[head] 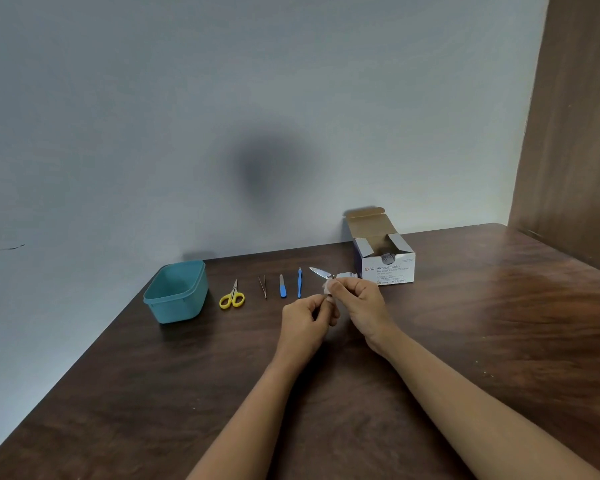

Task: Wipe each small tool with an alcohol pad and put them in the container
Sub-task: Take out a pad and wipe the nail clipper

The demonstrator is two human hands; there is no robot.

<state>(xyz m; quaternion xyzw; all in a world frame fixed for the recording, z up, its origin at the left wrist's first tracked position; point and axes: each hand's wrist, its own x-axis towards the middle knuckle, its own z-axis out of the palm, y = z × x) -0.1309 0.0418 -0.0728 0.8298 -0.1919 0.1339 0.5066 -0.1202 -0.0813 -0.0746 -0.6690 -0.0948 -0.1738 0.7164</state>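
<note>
Above the table's middle, both hands hold a small silver metal tool (320,272), its shiny tip pointing up and left. My left hand (307,318) grips the tool's lower end. My right hand (361,303) pinches a white alcohol pad (327,287) against the tool's middle. On the table to the left lie a blue-handled pick (299,283), a blue nail file (282,286), thin tweezers (263,286) and yellow-handled scissors (232,296), all in a row. The teal container (163,296) stands open at the far left of the row.
An open white box of alcohol swabs (390,268) stands behind my right hand near the wall. A torn pad wrapper (347,274) seems to lie just in front of it. The dark wooden table (499,323) ends at the wall behind and a wooden panel on the right.
</note>
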